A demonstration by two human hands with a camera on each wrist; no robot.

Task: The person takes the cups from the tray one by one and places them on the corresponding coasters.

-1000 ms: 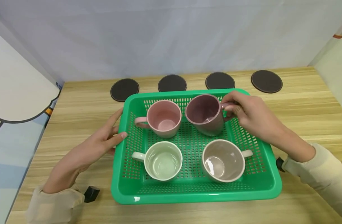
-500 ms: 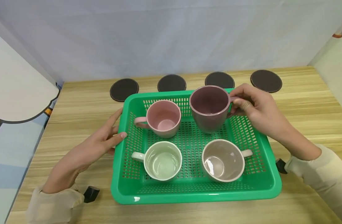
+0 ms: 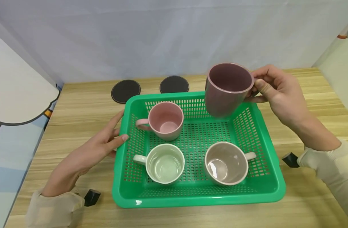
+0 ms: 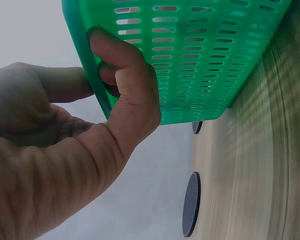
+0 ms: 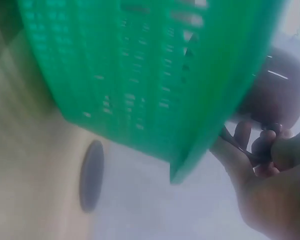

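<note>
My right hand [image 3: 286, 96] pinches the handle of a purple mug [image 3: 223, 103], which hangs, slightly tilted, over the far right rim of the green plastic basket [image 3: 196, 202]. In the right wrist view the mug [image 5: 277, 92] shows beyond the basket's wall, blurred. My left hand [image 3: 95, 153] grips the basket's left rim; in the left wrist view, fingers [image 4: 135, 100] curl beneath it. Inside the basket, a pink mug [image 3: 166, 120] stands at the back left, a pale green mug [image 3: 165, 164] at the front left and a beige mug [image 3: 226, 163] at the front right.
Behind the basket, two round black coasters [image 3: 126, 91] show on the wooden table [image 3: 80, 110]. The purple mug and right hand cover the area farther right. A pale cloth [image 3: 162, 38] hangs along the back.
My right hand has lifted the purple mug out of the basket and moved it back and to the right. Two coasters on the right are now hidden. The left hand stays put.
</note>
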